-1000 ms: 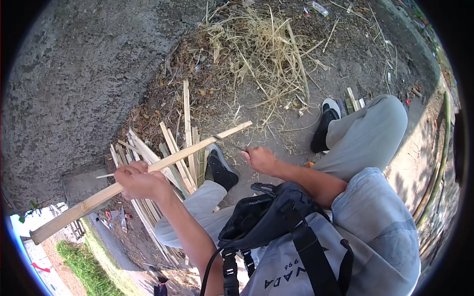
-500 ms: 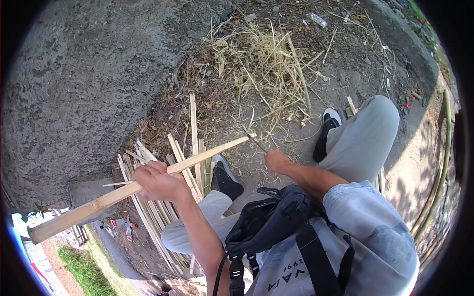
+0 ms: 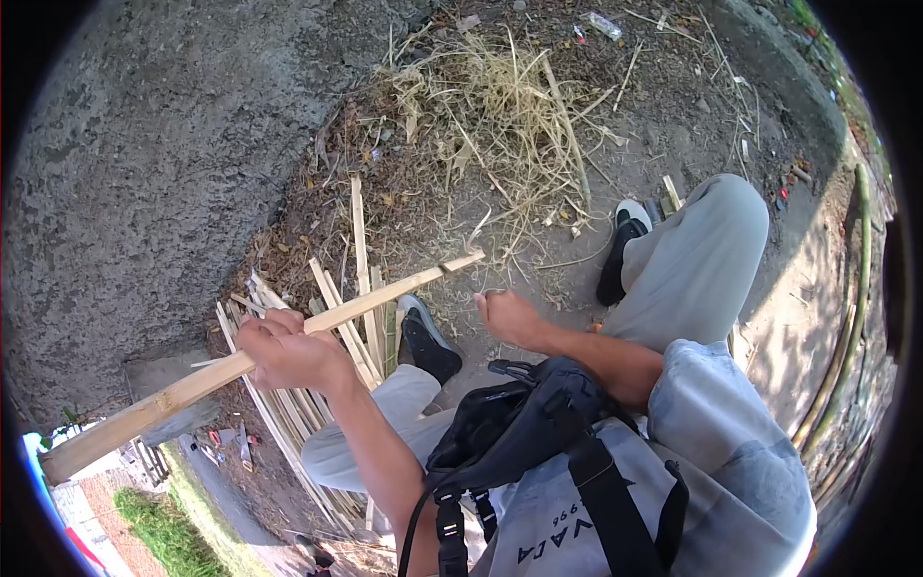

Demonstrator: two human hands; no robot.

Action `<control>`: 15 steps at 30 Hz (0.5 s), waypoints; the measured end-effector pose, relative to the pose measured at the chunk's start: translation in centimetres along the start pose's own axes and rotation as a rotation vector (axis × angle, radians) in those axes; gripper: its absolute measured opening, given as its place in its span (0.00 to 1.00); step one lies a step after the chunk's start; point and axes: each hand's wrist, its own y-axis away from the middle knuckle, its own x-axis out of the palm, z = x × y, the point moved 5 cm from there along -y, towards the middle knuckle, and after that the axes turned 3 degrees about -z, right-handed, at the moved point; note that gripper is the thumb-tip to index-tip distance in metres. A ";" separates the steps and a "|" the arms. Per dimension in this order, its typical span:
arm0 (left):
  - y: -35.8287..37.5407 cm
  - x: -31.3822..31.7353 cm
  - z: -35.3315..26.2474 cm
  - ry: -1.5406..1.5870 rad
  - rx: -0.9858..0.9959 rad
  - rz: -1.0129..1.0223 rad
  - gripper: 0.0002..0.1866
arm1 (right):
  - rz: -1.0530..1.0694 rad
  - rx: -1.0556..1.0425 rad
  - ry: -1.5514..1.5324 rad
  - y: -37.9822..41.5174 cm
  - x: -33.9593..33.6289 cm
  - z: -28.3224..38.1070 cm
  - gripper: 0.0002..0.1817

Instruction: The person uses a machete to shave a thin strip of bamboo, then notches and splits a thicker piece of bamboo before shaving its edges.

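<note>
My left hand (image 3: 288, 352) is closed around the middle of a long pale wooden strip (image 3: 389, 291). The strip slants across the view, its wide end at the lower left and its narrow end near the centre. Just below and right of the narrow end, my right hand (image 3: 511, 317) is closed on a thin knife (image 3: 495, 290). Little of the blade shows, apparently edge-on, and it looks apart from the strip. A small dark mark crosses the strip close to its narrow tip.
Many cut strips (image 3: 284, 409) lie beside my left leg. A heap of curly shavings (image 3: 500, 106) covers the ground ahead. My two shoes flank the work. A black bag (image 3: 519, 423) hangs at my chest. Rough concrete (image 3: 183, 163) rises at left, and long poles (image 3: 851, 327) lie at right.
The knife has come off the strip's narrow end; my right hand has moved left and turned, so the blade shows far less. My left hand still grips the strip, and the view has shifted slightly.
</note>
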 end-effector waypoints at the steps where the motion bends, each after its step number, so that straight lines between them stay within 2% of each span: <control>1: -0.4 -0.1 0.4 0.008 -0.023 0.012 0.09 | -0.016 -0.048 -0.020 -0.1 0.0 1.0 0.28; 3: 0.2 -0.1 0.3 -0.072 0.081 0.070 0.09 | -0.023 -0.144 -0.066 0.7 0.8 2.2 0.28; 4: 0.4 0.2 -0.1 -0.107 0.142 0.104 0.09 | -0.010 -0.029 -0.030 0.3 1.8 -0.8 0.28; 5: 0.3 0.1 0.0 -0.035 0.060 0.055 0.08 | -0.010 0.080 -0.004 -1.0 3.5 -5.7 0.28; 6: 0.3 0.3 -0.2 -0.011 0.065 0.062 0.09 | -0.018 0.181 0.024 -2.2 4.0 -8.1 0.29; 8: 0.1 -0.1 0.2 0.040 0.071 0.078 0.14 | 0.069 0.217 0.014 -2.4 0.6 -5.8 0.29; 10: 0.3 -0.3 0.3 0.044 0.073 0.102 0.13 | 0.064 0.210 -0.017 -1.9 0.2 -5.1 0.29; 12: 0.4 -0.1 0.2 0.096 0.016 0.055 0.12 | -0.012 0.088 -0.031 -1.8 0.6 -2.4 0.30; 14: 0.5 0.1 0.0 0.076 0.011 0.037 0.15 | -0.040 -0.065 -0.031 0.6 0.2 1.8 0.30; 15: 0.3 0.0 0.0 0.068 0.017 0.042 0.16 | -0.064 -0.111 -0.034 0.7 0.6 1.4 0.30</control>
